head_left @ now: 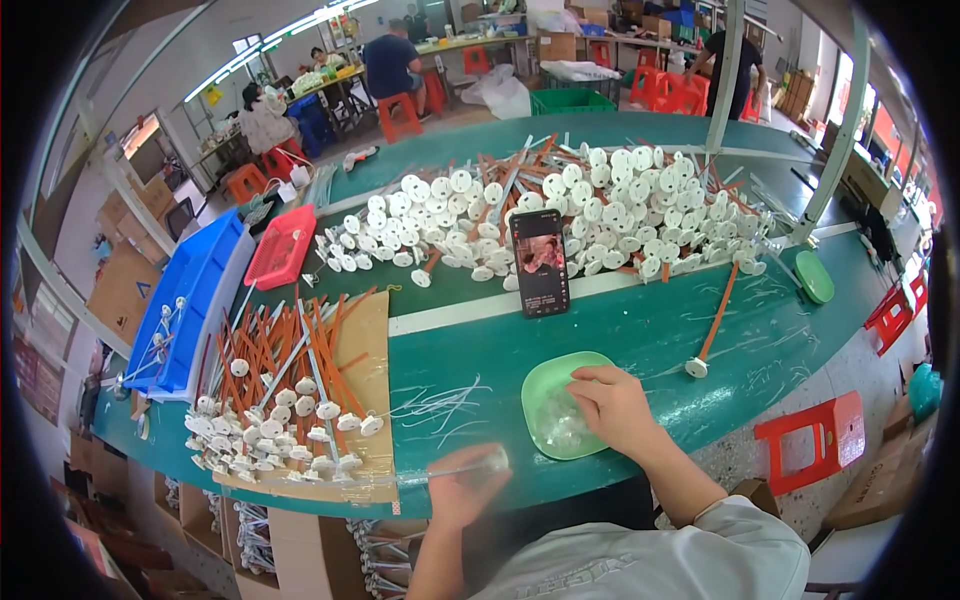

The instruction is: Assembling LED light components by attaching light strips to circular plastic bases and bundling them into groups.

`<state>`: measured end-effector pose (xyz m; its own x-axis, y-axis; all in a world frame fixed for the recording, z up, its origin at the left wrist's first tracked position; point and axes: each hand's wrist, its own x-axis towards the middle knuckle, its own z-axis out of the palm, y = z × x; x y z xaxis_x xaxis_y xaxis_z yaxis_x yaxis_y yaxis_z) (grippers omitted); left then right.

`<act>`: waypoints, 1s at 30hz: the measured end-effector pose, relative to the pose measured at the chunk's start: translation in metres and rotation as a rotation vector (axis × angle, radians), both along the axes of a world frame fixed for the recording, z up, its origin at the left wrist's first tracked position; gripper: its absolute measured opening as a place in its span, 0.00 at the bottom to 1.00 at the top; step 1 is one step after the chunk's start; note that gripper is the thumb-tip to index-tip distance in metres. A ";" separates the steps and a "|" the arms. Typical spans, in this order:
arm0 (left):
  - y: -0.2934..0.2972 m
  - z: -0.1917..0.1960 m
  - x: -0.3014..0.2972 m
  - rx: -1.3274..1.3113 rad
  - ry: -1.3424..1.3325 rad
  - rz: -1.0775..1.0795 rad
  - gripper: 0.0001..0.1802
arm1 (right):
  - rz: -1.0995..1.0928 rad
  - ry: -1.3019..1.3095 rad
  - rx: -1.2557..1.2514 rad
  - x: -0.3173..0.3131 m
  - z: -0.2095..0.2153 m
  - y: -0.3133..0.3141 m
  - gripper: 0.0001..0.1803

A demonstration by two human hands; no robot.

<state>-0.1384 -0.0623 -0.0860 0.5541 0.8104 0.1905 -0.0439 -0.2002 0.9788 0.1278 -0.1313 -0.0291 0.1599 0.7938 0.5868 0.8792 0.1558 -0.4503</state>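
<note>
My right hand [610, 405] reaches into a light green bowl [535, 390] with its fingers bent together over small clear pieces [565, 425]. Whether a piece is between the fingertips is hidden. Left of the bowl, at the table's near edge, my left hand [465, 490] is smeared by motion. Its fingers close around a thin grey stick with a whitish round head [494, 459], pointing toward the bowl. To the left, a heap of white-headed sticks [290, 400], with brown and grey stems, lies on a cardboard sheet [367, 350].
A phone [540, 262] stands before a large pile of white-headed sticks [640, 200]. One brown stick [718, 325] lies right of the bowl. Thin clear strips [445, 405] are scattered nearby. A blue bin [180, 320] and red basket [281, 246] stand left; a red stool [812, 443] is at right.
</note>
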 end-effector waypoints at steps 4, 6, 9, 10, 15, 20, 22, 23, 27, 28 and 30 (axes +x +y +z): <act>-0.004 0.003 0.002 -0.025 0.018 -0.008 0.23 | -0.024 0.083 -0.012 -0.025 0.021 -0.013 0.13; -0.004 0.008 0.008 0.148 0.058 -0.016 0.20 | 0.148 0.208 -0.035 -0.052 0.029 -0.019 0.19; -0.007 0.025 0.012 0.476 0.228 -0.042 0.18 | 0.266 0.236 -0.018 -0.089 0.030 -0.021 0.19; -0.007 0.029 0.013 0.499 0.259 -0.042 0.15 | 0.296 0.185 -0.008 -0.095 0.025 -0.020 0.18; -0.019 0.031 0.023 0.201 -0.025 -0.008 0.12 | 0.398 0.269 -0.026 -0.097 0.014 -0.017 0.13; -0.010 0.030 0.023 0.514 0.116 -0.216 0.13 | 0.399 0.512 -0.120 -0.083 0.007 -0.028 0.10; -0.010 0.029 0.025 0.557 0.104 -0.222 0.14 | 0.335 0.562 -0.113 -0.078 0.004 -0.032 0.12; -0.009 0.028 0.026 0.559 0.110 -0.219 0.13 | 0.327 0.571 -0.112 -0.074 0.005 -0.032 0.12; -0.012 0.025 0.024 0.479 0.124 -0.203 0.15 | 0.114 0.322 0.027 -0.042 0.008 -0.046 0.11; -0.013 0.033 0.022 0.446 0.197 -0.225 0.18 | 0.018 0.123 0.186 -0.021 0.005 -0.050 0.11; -0.009 0.029 0.016 0.408 0.186 -0.219 0.19 | -0.245 0.001 0.189 0.023 0.013 -0.064 0.14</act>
<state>-0.1223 -0.0715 -0.0575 0.7579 0.5509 0.3495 0.0404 -0.5744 0.8176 0.1506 -0.1956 -0.0160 0.3338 0.6086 0.7199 0.9003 0.0204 -0.4348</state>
